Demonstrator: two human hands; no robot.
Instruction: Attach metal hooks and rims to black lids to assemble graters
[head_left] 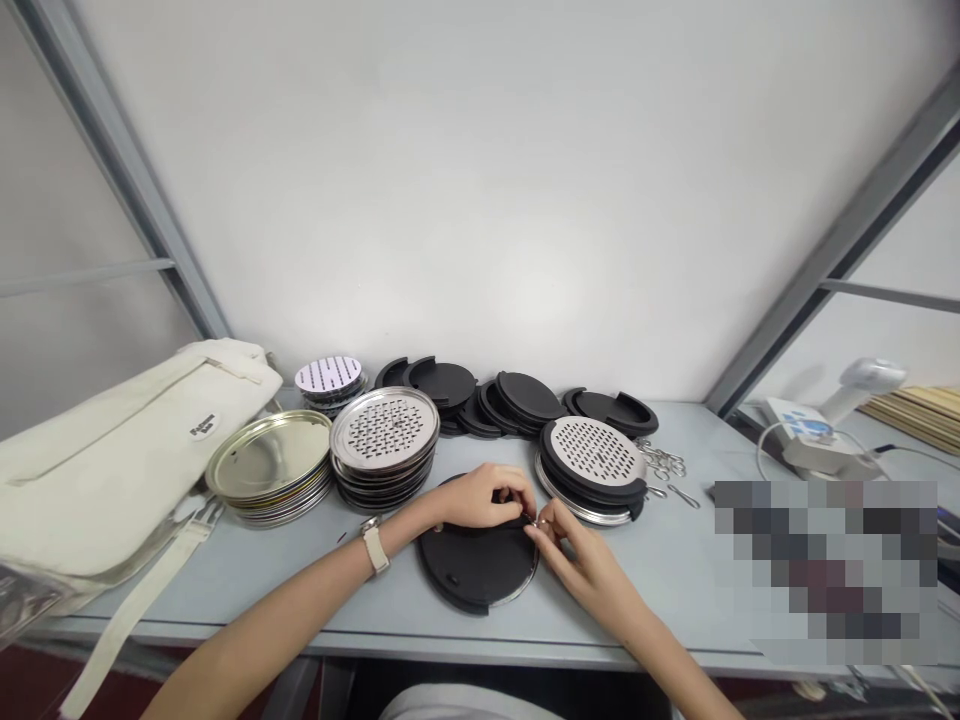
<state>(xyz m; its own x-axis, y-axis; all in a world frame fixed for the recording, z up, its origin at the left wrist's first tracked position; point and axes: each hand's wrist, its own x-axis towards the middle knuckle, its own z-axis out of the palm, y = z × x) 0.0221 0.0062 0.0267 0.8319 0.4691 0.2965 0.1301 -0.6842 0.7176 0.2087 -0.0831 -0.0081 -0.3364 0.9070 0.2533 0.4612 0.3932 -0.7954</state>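
A round black disc (487,565) with a raised rim along part of its edge lies in front of me, a thin silvery edge showing at its lower right. My left hand (491,497) reaches over the disc's far part, its fingers curled together near the upper right edge. My right hand (566,545) is closed in a pinch at that edge, close to the left fingertips. Something small and shiny shows between the two hands; its kind is too small to tell. Several metal hooks (664,460) lie to the right, beyond a stack of discs with a perforated plate (598,450) on top.
Stacked perforated discs (385,428) and gold-rimmed lids (270,455) stand left. Black discs (529,397) lie along the wall, near a small lilac-topped stack (328,375). A cream bag (127,460) covers the left end. A white scanner (862,385) stands right, behind a blurred-out patch.
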